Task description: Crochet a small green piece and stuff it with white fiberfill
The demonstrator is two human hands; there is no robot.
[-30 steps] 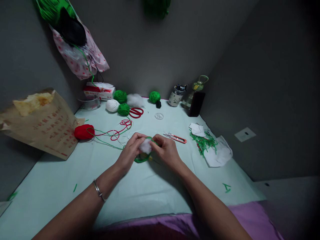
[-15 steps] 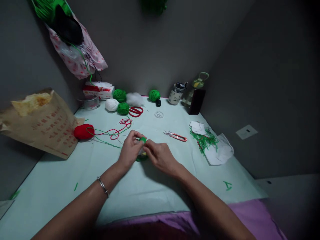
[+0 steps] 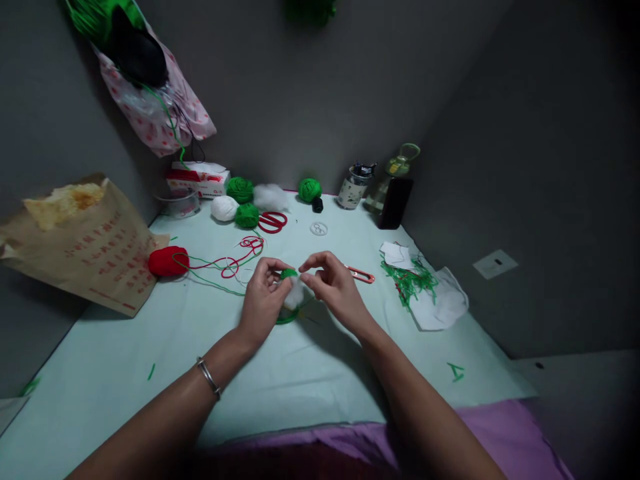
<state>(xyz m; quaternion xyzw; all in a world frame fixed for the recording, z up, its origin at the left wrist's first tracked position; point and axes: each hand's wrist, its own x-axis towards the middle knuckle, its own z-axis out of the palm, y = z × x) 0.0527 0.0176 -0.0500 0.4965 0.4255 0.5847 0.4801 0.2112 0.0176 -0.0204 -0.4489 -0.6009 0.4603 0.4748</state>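
1. Red-handled scissors [image 3: 273,223]: one pair.
2. Green yarn balls [image 3: 247,215]: three, two left of the scissors, one right.
3. White yarn ball [image 3: 225,209]: one, left.
4. Red yarn ball [image 3: 169,261]: one, farther left.
5. White stuffing tufts [image 3: 295,295]: two, one behind, one in front.

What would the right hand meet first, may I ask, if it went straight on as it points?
The right hand would probably first meet the green piece in the left hand; white fluff is close by, and depth is unclear.

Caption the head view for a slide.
Left hand holding a green piece with white fluff, right hand beside it, yarn balls behind.
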